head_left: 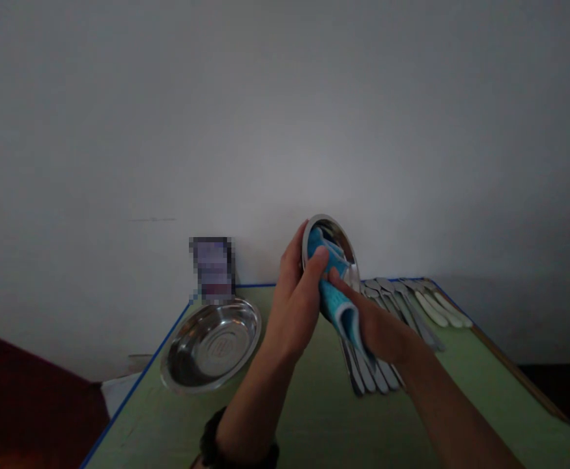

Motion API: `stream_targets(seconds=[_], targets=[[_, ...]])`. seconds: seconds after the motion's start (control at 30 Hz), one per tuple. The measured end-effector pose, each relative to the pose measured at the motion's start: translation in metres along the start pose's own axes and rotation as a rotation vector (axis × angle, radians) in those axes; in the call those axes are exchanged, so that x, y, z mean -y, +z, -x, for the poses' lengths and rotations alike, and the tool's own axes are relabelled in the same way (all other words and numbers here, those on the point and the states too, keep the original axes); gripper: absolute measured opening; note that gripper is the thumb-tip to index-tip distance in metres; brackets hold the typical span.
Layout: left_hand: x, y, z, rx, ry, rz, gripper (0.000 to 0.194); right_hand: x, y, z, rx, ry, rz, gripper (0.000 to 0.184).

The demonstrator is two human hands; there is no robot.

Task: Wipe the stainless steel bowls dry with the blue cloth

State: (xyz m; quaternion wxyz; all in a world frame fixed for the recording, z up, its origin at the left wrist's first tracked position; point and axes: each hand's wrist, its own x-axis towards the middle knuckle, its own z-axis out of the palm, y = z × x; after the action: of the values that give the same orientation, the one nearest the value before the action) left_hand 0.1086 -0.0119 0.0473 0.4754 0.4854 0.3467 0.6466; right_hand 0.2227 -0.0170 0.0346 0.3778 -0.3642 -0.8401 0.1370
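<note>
A small metal bowl (356, 277) is held up tilted above the table, its opening turned toward me. My left hand (297, 296) grips its left side, the thumb over the rim. A blue cloth (336, 303) is bunched inside the bowl and hangs out below in a fold. My right hand (380, 322) is closed on the cloth at the bowl's lower right, its fingertips partly hidden by the cloth. Behind and below the right hand lie several metal spoons (387, 285) and other cutlery, whose handles (370, 378) come out under the cloth.
A wide, shallow metal basin (216, 348) rests on the left of the green table (314, 423). Behind it a blurred-out upright object (213, 267) leans near the wall (285, 130). Several white-handled utensils (443, 306) lie at the back right, near the table edge.
</note>
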Motion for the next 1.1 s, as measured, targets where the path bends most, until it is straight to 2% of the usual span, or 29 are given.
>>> stream_targets(seconds=[0.1, 0.17, 0.33, 0.57, 0.63, 0.8, 0.87, 0.97, 1.1], targets=[[0.002, -0.005, -0.005, -0.027, 0.018, 0.007, 0.037, 0.002, -0.007, 0.001, 0.219, 0.053, -0.253, 0.045], [0.002, -0.009, -0.009, -0.052, 0.044, 0.052, 0.034, 0.008, -0.009, 0.000, 0.252, 0.032, -0.187, 0.044], [-0.004, -0.018, -0.017, -0.190, 0.070, 0.222, 0.028, 0.028, -0.007, 0.000, 0.145, 0.014, 0.198, 0.042], [-0.009, -0.015, -0.013, -0.202, 0.053, 0.272, 0.028, 0.023, -0.007, -0.006, -0.040, 0.039, 0.351, 0.040], [-0.007, -0.017, -0.013, -0.199, 0.053, 0.262, 0.028, 0.018, -0.008, -0.005, -0.013, 0.031, 0.318, 0.041], [-0.011, -0.026, -0.018, -0.176, 0.020, 0.283, 0.030, 0.010, -0.007, -0.001, 0.216, -0.110, 0.244, 0.046], [-0.015, -0.026, -0.020, -0.162, -0.034, 0.320, 0.031, 0.009, -0.004, -0.001, 0.218, -0.152, 0.271, 0.049], [-0.020, -0.025, -0.021, -0.143, -0.130, 0.353, 0.030, 0.008, 0.001, -0.003, 0.160, -0.186, 0.286, 0.045], [-0.022, -0.026, -0.023, -0.126, -0.140, 0.367, 0.030, 0.007, -0.003, -0.005, 0.123, -0.235, 0.270, 0.039]])
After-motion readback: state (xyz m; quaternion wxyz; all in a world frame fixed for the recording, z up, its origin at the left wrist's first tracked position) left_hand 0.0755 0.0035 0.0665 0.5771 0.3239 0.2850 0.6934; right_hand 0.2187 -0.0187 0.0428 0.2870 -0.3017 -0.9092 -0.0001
